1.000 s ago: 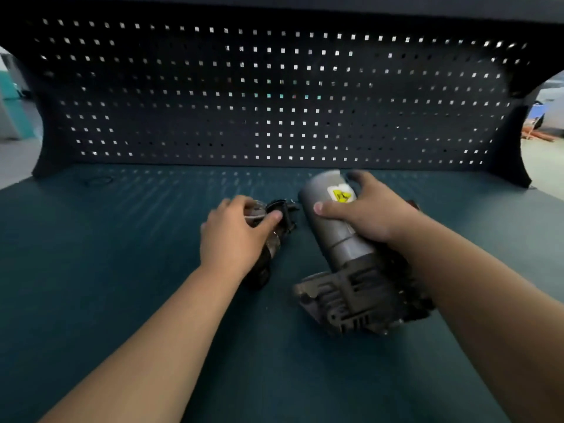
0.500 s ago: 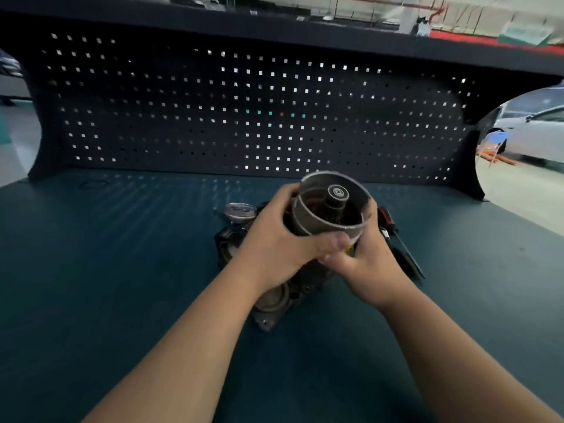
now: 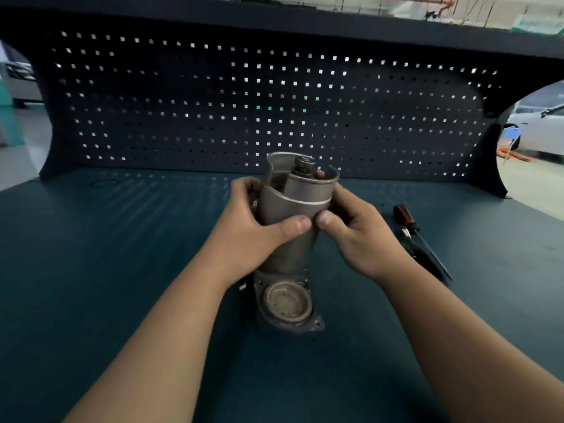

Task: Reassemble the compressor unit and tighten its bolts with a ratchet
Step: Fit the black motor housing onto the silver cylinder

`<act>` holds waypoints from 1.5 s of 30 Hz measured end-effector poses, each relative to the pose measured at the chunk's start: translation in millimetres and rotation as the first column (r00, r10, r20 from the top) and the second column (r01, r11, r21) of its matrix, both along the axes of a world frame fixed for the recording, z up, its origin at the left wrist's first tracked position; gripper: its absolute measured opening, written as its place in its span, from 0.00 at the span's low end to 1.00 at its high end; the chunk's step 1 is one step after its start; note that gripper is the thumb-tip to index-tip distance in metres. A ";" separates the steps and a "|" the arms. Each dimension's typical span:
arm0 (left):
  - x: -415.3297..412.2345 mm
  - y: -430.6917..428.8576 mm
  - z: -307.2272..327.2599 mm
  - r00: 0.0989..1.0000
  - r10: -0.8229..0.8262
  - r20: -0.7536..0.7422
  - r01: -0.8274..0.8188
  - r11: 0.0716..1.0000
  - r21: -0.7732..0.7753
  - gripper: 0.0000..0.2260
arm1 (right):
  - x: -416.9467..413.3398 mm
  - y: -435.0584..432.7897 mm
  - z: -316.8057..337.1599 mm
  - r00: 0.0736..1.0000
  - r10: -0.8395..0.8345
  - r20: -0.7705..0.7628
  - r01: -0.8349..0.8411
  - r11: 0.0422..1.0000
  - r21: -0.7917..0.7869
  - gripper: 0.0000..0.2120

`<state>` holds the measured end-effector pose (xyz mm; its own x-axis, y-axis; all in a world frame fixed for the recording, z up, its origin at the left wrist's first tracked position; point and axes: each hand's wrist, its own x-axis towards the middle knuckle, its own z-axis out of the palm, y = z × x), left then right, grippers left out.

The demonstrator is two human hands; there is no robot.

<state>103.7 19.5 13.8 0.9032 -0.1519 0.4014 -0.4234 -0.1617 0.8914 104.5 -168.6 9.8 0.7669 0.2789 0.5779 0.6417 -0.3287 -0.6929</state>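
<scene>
The grey metal compressor unit stands upright on the bench, its open cylinder end up and a round flanged port facing me near its base. Inside the open top I see an inner cylinder with a shaft end. My left hand wraps the cylinder from the left. From the other side my right hand clasps it, fingers reaching over the rim. Both thumbs meet on the front of the cylinder.
A screwdriver with a red and black handle lies on the dark teal bench just right of my right hand. A dark pegboard closes off the back of the bench. Light floor and a white car show past the right edge.
The unit has gone from lying on its side to standing upright. My left hand let go of a smaller part and joined the right on the cylinder, and the view has tilted up.
</scene>
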 end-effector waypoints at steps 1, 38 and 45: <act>3.6 2.1 -1.6 1.000 -0.013 -0.009 0.013 0.999 -0.040 0.34 | 1.9 5.9 -2.8 0.998 0.057 -0.035 -0.056 0.998 0.041 0.22; 16.0 35.4 -21.0 0.841 0.465 0.277 -0.447 0.885 -0.127 0.36 | 77.3 -16.3 -53.2 0.726 -0.563 -0.395 0.625 0.780 0.036 0.31; 27.3 40.8 -22.7 0.847 0.481 0.224 -0.447 0.875 -0.187 0.37 | 77.2 -25.1 -53.8 0.788 -0.518 -0.332 0.523 0.848 -0.084 0.04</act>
<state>131.0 60.3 -8.9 0.7184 0.3253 0.6148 -0.5415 -0.2932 0.7879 181.7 -193.7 -44.0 0.9381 -0.2233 0.2648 0.1084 -0.5369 -0.8367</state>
